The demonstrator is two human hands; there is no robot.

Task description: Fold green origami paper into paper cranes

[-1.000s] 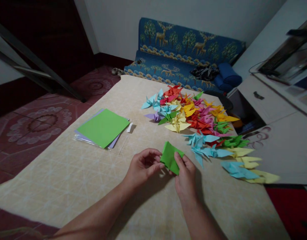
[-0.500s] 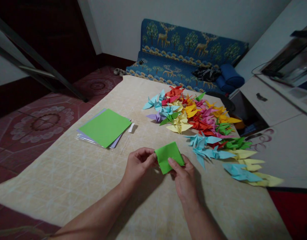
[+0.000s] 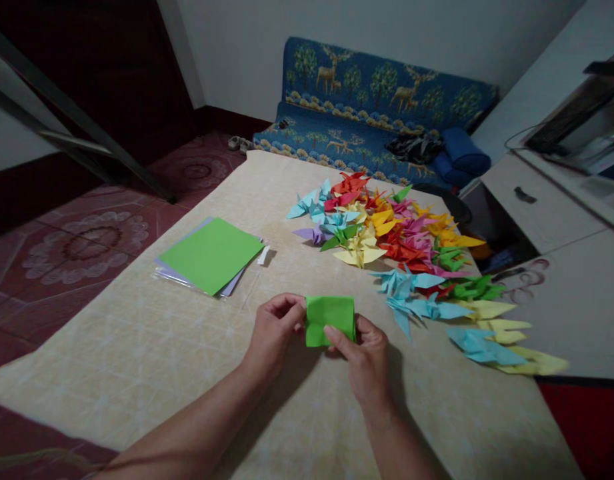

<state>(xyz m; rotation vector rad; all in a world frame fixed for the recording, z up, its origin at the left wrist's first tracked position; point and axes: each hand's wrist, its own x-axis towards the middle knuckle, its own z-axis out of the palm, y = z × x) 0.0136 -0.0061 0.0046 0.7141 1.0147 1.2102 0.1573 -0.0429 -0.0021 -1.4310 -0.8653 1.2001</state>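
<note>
A folded square of green origami paper is held up over the table between both hands, its top edge nearly level. My right hand grips it at the lower right, thumb across the front and fingers behind. At its left edge, my left hand is closed in a pinch; the exact contact of the fingertips is partly hidden. To the left lies a stack of green and lilac paper sheets on a clear plastic wrapper. Many folded paper cranes in several colours are gathered at the right.
A patterned cream cloth covers the table. A small white tag lies beside the sheets. Behind the table stands a blue sofa with deer patterns. White drawers stand at the right, and a metal ladder-like frame at the left.
The green paper has turned counter-clockwise from a tilt to nearly level and shifted slightly left. My right hand still grips it; my left hand stays at its left edge.
</note>
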